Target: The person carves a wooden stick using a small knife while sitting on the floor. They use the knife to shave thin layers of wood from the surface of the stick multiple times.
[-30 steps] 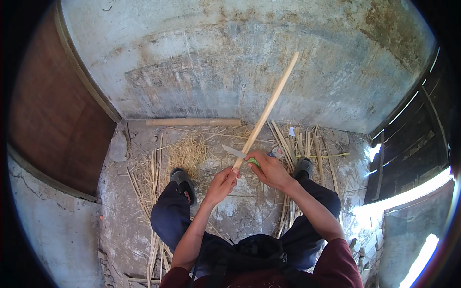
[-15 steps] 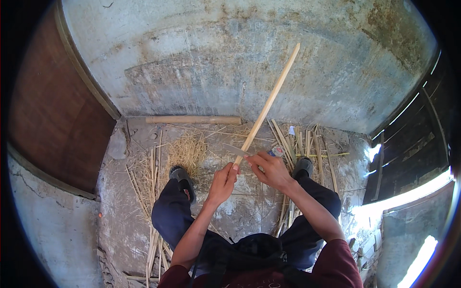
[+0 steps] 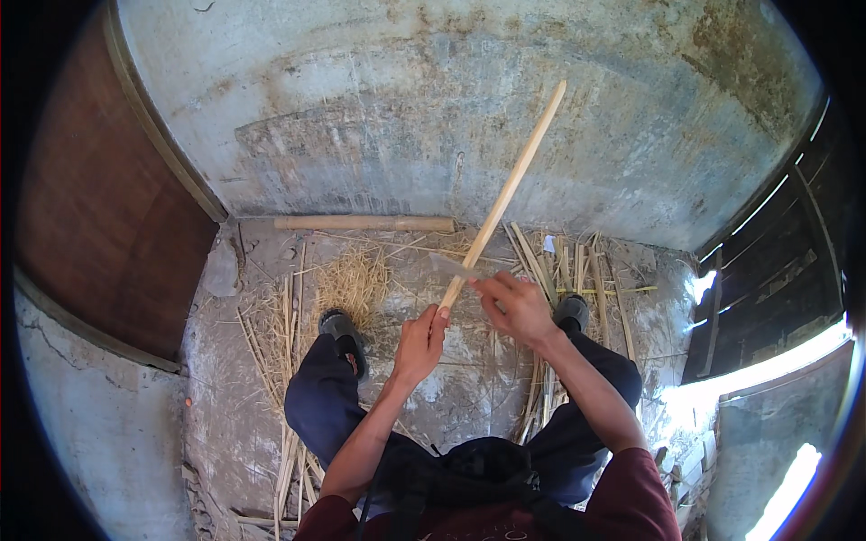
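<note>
A long pale strip, likely split bamboo point(image 3: 511, 186), slants up and away to the right, its far end pointed. Its near end is gripped by my left hand point(image 3: 420, 343), thumb laid along the top. My right hand point(image 3: 516, 305) is closed on a knife, whose handle the fingers hide. The knife's blade point(image 3: 451, 266) reaches left across the bamboo strip, a little beyond my left hand. Whether its edge bites into the strip I cannot tell.
A bamboo pole point(image 3: 364, 224) lies at the foot of the stained wall point(image 3: 388, 108). Straw-like shavings point(image 3: 354, 284) are heaped beside my left shoe point(image 3: 343, 341). Several split strips point(image 3: 599, 288) lie near my right shoe point(image 3: 571, 313). A brown door panel point(image 3: 113, 198) stands at left.
My right hand and the knife have moved slightly up and away along the strip, widening the gap to my left hand. My left hand and the strip have barely moved.
</note>
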`<action>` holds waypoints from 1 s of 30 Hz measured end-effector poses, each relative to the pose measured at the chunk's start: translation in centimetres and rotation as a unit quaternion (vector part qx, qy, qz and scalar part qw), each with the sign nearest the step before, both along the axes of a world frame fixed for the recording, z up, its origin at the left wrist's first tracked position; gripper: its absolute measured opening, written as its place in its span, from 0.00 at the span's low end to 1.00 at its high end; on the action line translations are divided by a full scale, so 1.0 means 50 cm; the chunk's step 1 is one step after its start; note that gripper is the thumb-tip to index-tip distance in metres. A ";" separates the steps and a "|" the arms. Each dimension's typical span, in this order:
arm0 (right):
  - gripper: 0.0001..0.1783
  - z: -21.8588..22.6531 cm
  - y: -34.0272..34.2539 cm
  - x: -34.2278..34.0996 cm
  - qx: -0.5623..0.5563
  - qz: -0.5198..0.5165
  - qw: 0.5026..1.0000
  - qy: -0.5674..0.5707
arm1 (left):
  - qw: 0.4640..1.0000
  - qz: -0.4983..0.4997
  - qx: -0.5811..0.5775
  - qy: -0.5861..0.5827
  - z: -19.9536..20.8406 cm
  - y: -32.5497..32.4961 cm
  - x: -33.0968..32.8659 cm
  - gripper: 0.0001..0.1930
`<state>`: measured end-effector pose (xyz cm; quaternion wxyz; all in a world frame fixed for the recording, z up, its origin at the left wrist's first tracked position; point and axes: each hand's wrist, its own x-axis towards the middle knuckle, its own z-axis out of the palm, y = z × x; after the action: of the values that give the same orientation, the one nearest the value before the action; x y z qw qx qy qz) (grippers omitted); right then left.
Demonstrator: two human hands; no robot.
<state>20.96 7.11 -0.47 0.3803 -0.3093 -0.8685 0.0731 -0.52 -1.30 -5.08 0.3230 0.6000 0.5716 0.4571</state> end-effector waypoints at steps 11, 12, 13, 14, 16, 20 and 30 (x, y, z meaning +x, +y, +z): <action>0.17 0.011 0.014 0.016 0.016 -0.018 1.000 0.004 | 0.999 -0.001 0.012 0.030 0.008 -0.007 0.001 0.18; 0.17 0.018 0.028 0.026 0.011 -0.041 0.999 0.029 | 1.000 -0.002 0.011 0.029 0.010 -0.009 0.003 0.18; 0.17 0.024 0.039 0.034 0.010 -0.042 0.999 0.028 | 0.999 -0.006 -0.001 0.036 0.012 -0.012 0.005 0.17; 0.17 0.041 0.051 0.038 -0.004 -0.064 0.997 0.033 | 0.999 -0.009 -0.009 0.042 0.015 -0.011 0.006 0.17; 0.17 0.044 0.055 0.040 -0.017 -0.086 0.995 0.037 | 0.999 -0.004 0.010 0.031 -0.009 -0.008 0.009 0.16; 0.16 0.020 0.012 0.018 -0.012 0.007 1.000 0.001 | 0.999 0.009 0.014 0.051 -0.010 0.000 0.012 0.16; 0.14 0.039 0.050 0.046 -0.030 0.001 0.999 0.041 | 0.992 0.020 0.001 0.123 -0.004 -0.010 0.022 0.14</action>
<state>23.27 9.59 1.50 0.4063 -0.3167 -0.8497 0.1125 0.59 -1.81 -5.28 0.2398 0.6408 0.6184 0.3867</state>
